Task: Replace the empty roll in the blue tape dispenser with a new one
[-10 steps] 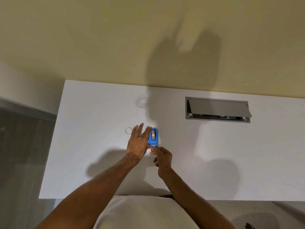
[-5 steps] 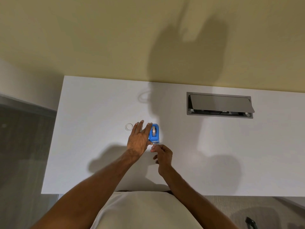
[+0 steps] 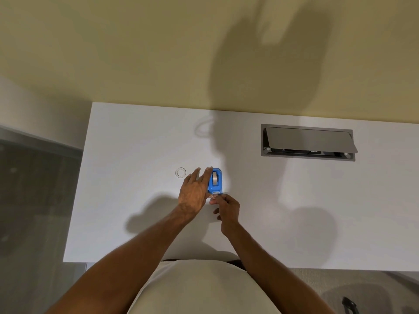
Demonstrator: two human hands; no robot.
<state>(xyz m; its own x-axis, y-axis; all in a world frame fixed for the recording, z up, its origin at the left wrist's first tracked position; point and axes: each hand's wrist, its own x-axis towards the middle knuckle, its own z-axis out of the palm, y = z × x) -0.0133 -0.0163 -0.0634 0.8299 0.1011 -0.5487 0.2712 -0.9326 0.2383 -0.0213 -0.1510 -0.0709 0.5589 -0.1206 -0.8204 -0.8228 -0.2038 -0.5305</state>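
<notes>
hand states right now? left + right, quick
Left hand: open, straight fingers resting against the blue tape dispenser.
Right hand: closed, apparently pinching the tape end at the dispenser's near end.

No lettering, label, brand or number is legible anywhere in view. Small marks inside the grey recessed socket box point(image 3: 294, 152), set into the white counter point(image 3: 136, 200), are too small to read.

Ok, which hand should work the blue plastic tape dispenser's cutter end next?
Right. The right hand pinches at the cutter end of the blue plastic tape dispenser; the left hand lies flat against its side, probably steadying it.
</notes>
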